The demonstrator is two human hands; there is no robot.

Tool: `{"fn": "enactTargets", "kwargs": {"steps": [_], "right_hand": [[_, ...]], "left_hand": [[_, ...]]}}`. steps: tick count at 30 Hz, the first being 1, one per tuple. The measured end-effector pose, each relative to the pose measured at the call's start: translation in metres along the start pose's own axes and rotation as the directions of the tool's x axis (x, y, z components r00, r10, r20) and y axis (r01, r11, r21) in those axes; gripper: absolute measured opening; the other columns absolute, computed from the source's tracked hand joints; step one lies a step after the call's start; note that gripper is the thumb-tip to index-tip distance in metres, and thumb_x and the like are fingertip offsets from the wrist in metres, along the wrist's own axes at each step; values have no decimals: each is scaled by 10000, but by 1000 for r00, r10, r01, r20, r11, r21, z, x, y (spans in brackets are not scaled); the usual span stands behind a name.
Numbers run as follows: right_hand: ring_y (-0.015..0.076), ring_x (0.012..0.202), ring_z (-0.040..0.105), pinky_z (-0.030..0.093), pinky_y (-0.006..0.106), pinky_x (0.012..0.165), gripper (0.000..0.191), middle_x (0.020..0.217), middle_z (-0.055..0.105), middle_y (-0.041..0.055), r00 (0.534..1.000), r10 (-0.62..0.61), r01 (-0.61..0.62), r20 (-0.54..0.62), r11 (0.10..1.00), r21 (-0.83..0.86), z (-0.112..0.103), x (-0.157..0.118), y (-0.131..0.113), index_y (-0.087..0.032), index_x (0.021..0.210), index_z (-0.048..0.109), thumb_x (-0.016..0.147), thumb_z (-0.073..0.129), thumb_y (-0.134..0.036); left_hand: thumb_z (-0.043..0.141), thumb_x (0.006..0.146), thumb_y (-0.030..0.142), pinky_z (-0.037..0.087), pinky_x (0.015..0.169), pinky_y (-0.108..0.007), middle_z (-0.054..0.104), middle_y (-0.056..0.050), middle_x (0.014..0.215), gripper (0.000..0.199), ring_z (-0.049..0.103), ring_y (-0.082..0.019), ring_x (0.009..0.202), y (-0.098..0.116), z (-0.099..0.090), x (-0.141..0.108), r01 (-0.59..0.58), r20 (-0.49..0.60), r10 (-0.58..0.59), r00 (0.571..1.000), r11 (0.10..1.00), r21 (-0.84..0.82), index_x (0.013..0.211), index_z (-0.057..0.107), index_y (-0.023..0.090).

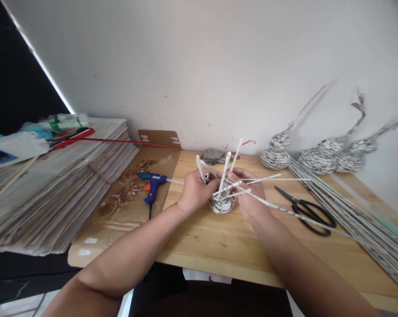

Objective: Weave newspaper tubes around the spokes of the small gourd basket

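A small round piece woven from rolled newspaper tubes [222, 205] rests on the wooden table between my hands, with several paper tubes sticking up and out of its top. My left hand [196, 188] is closed around its left side, the thumb pressed to the weave. On the far right side, my right hand [250, 189] pinches a paper tube near the rim. A long paper tube [285, 210] runs from there toward the lower right. The fingers behind the piece are partly hidden.
Black-handled scissors [309, 213] and a bundle of paper tubes [347, 215] lie on the right. Finished-looking woven gourds [275, 155] stand against the wall. Leftward are a blue glue gun [153, 187] on cardboard [126, 220] and a newspaper stack [70, 198]. A grey cloth [214, 156] lies behind.
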State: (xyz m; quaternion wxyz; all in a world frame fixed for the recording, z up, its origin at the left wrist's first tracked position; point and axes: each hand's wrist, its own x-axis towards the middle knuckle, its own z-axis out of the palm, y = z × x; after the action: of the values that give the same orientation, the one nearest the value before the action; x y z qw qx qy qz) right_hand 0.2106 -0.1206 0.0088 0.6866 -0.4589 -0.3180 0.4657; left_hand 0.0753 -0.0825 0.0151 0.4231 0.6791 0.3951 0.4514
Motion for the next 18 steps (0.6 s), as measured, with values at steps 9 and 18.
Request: {"fn": "enactTargets", "kwargs": {"steps": [9,18], "right_hand": [[164,624,628,510,302,587,243,710,696,-1,997,-61,60,-40,998,-34,5,-5,13,-190,807,688,642,815,-315],[177,621,651,500,302,587,405,722,707,-14,995,61,-50,-81,991,125,11,-11,13,-199,941,633,584,818,-248]], "left_hand": [[674,768,229,476,606,-228,699,-19,695,71,632,-141,641,-7,-2,1,-65,-60,76,995,985,159,765,707,167],[596,755,58,448,701,-246,678,-30,743,152,612,-154,746,2,-9,-3,-312,86,304,949,855,414,754,680,184]]}}
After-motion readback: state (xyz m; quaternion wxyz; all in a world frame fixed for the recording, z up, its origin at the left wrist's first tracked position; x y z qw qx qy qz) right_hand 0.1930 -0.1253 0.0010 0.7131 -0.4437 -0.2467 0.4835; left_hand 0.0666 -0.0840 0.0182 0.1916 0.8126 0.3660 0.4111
